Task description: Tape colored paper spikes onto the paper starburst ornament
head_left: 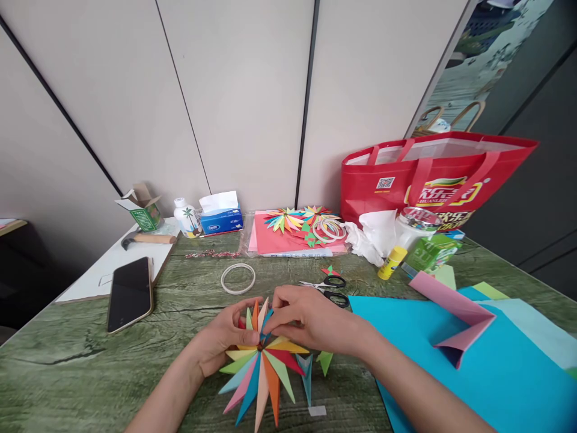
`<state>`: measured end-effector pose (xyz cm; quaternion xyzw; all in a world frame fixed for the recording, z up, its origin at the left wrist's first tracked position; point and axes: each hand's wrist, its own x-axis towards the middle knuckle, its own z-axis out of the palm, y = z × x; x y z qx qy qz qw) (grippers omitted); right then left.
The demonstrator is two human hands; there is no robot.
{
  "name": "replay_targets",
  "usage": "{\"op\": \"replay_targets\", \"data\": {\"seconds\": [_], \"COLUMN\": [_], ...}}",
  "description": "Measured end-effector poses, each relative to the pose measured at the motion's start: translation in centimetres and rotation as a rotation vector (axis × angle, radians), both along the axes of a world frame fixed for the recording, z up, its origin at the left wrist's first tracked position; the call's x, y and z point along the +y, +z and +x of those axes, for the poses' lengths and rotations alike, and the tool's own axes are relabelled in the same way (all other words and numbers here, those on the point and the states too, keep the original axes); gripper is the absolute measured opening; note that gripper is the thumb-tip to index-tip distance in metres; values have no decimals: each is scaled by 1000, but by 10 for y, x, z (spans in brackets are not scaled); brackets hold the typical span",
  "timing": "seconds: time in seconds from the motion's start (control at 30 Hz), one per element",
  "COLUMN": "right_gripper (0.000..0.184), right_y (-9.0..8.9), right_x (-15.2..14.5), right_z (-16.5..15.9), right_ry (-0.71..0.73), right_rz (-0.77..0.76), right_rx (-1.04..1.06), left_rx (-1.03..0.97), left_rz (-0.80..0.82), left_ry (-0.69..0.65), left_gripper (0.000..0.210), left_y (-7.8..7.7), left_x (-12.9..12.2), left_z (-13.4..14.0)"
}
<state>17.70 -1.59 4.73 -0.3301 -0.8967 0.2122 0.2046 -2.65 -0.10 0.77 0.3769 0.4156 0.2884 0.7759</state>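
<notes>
A many-pointed folded paper star in several colours is in front of me, low in the head view. My left hand grips its upper left side, thumb near the centre. With fingertips pinched, my right hand holds a blue point at the star's top; the fingers partly cover it. A loose light-blue folded piece and a green folded piece lie right of the star. Black-handled scissors rest just beyond my right hand, and a white tape ring lies beyond my left.
Blue paper sheets with a pink folded strip cover the right side. A red bag, yellow glue stick and finished stars stand or lie behind. A phone and hammer are left.
</notes>
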Motion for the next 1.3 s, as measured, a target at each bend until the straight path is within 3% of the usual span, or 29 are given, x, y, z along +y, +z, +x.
{"op": "replay_targets", "data": {"seconds": [0.33,0.83,1.3], "right_gripper": [18,19,15], "right_y": [4,1,10], "right_x": [-1,-1,-4], "right_z": [-1,-1,-4], "right_ry": [86,171,196], "right_rz": [79,104,60], "right_rx": [-152,-115,-206], "left_rx": [-144,-194,-170], "left_rz": [-26,-31,7], "left_ry": [-163,-245,-310], "left_gripper": [72,71,67], "left_y": [-8,-10,-6], "left_x": [0,-1,-2], "left_z": [1,1,4]}}
